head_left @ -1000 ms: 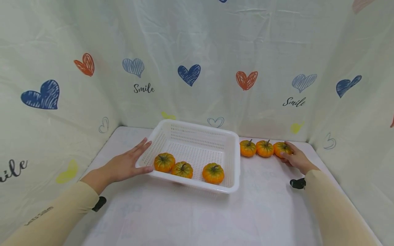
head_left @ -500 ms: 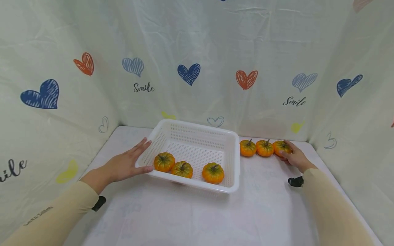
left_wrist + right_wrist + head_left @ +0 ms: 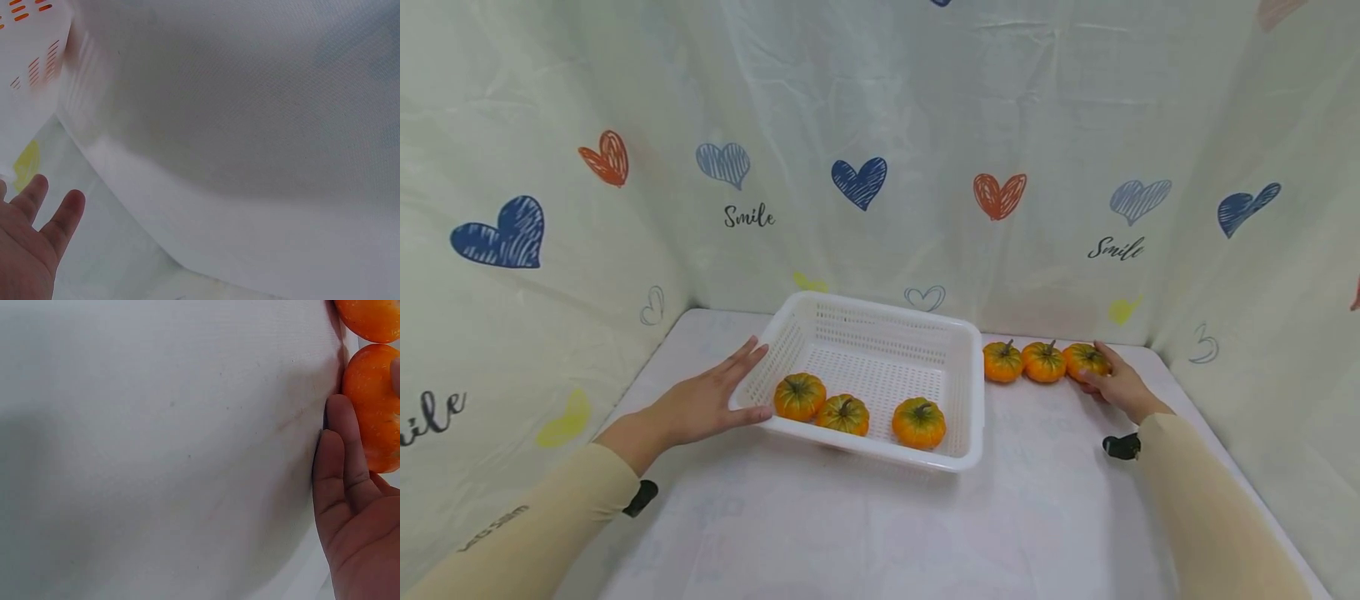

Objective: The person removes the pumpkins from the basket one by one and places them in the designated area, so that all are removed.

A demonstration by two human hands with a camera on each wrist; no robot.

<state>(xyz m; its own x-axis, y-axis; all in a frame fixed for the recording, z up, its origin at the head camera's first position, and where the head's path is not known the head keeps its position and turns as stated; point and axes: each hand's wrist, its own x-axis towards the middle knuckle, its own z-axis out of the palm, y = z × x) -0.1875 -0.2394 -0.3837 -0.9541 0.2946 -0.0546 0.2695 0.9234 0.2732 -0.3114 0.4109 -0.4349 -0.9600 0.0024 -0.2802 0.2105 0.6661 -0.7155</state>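
Note:
My left hand (image 3: pixel 703 404) rests at the left corner of a white plastic basket (image 3: pixel 880 454), thumb on the front rim and fingers spread along the left side. In the left wrist view its fingers (image 3: pixel 65 219) are straight. Inside the basket, along its front, lie three small orange-and-green pumpkins, among them a left one (image 3: pixel 801 396), a middle one (image 3: pixel 843 414) and a right one (image 3: pixel 919 422). To the right, my right hand (image 3: pixel 1123 387) holds the end pumpkin (image 3: pixel 1084 360) of a row between thumb and fingers. In the right wrist view, two fingers lie on the table beside that pumpkin (image 3: pixel 373 419).
Two more pumpkins complete the row: a middle one (image 3: pixel 1043 362) and one (image 3: pixel 1002 362) close by the basket's right wall. The row stands near the back edge of the white-covered table (image 3: pixel 925 533). A heart-printed curtain (image 3: pixel 925 108) encloses the back and sides.
My right hand has shifted very slightly left with the end pumpkin, which now sits close against its neighbour. The left hand and basket have stayed put.

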